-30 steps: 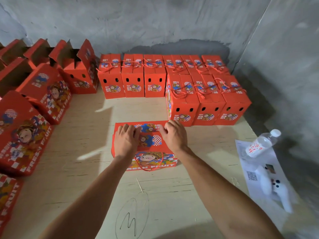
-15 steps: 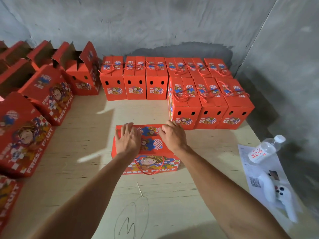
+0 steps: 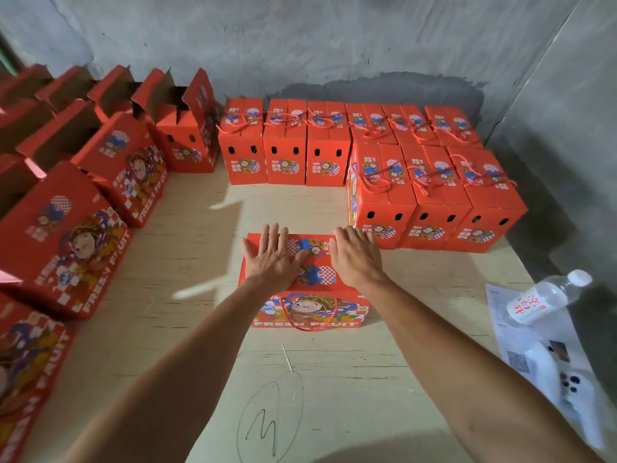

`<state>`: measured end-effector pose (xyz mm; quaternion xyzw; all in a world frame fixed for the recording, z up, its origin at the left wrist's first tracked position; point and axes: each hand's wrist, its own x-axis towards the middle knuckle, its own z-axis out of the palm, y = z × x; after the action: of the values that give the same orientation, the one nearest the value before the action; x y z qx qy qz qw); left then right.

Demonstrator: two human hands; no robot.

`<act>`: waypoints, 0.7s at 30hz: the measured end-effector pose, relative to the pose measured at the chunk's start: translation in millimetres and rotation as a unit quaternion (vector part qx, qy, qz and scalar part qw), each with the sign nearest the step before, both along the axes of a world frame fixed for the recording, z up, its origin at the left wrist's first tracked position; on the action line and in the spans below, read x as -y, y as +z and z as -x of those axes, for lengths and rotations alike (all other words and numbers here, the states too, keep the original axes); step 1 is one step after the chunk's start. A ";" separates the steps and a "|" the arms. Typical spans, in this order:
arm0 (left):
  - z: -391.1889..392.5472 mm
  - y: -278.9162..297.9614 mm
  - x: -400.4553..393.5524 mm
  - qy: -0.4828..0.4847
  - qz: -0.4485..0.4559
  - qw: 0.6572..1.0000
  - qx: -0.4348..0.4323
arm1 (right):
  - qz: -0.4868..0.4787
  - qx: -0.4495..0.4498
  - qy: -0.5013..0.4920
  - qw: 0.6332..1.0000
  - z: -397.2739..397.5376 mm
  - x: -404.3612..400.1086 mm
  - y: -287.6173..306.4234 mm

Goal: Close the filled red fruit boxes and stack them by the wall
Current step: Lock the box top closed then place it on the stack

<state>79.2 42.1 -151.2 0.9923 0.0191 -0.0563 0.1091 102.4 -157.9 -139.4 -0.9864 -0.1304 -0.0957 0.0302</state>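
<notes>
my left hand [image 3: 272, 259] and right hand [image 3: 355, 257] lie spread flat on the red fruit box [image 3: 305, 282]; stiff cardboard, probably heavy, best gripped by its sides.

The left hand [image 3: 272, 259] and right hand [image 3: 355, 259] lie flat on the red box [image 3: 309, 285] and hide parts of its top. What is inside that box cannot be seen. To its left, the open boxes [image 3: 63, 235] run off the picture's edge. To its right, the small print on the paper sheet [image 3: 510, 329] is too tiny to read.
</notes>
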 end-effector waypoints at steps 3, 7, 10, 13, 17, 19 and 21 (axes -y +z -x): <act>-7.8 3.8 -13.3 -0.061 0.014 0.998 0.016 | 0.018 -0.029 -0.075 0.997 7.3 -13.2 7.4; -7.9 7.8 -22.4 -0.075 0.013 0.994 0.073 | 0.066 -0.068 -0.157 0.983 13.1 -27.6 15.3; -3.3 9.8 -24.2 0.074 -0.002 0.990 0.121 | 0.067 -0.111 -0.162 0.978 13.5 -31.6 18.4; 3.7 10.9 -31.1 0.197 0.080 0.970 0.122 | 0.011 -0.157 -0.152 0.976 16.5 -30.6 13.3; 10.4 3.2 -51.0 0.362 0.305 0.876 0.097 | -0.112 -0.295 -0.104 0.943 37.0 -35.9 6.8; 11.3 1.5 -59.1 0.403 0.401 0.821 0.048 | -0.146 -0.348 -0.143 0.915 47.1 -37.3 4.6; 14.2 2.5 -61.3 0.401 0.454 0.796 0.007 | -0.198 -0.395 -0.180 0.879 55.8 -39.2 3.3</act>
<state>65.0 103.4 -148.7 0.7328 0.3868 -0.0032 0.5598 46.7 -118.6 -136.1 -0.9220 0.0942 0.2744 0.2563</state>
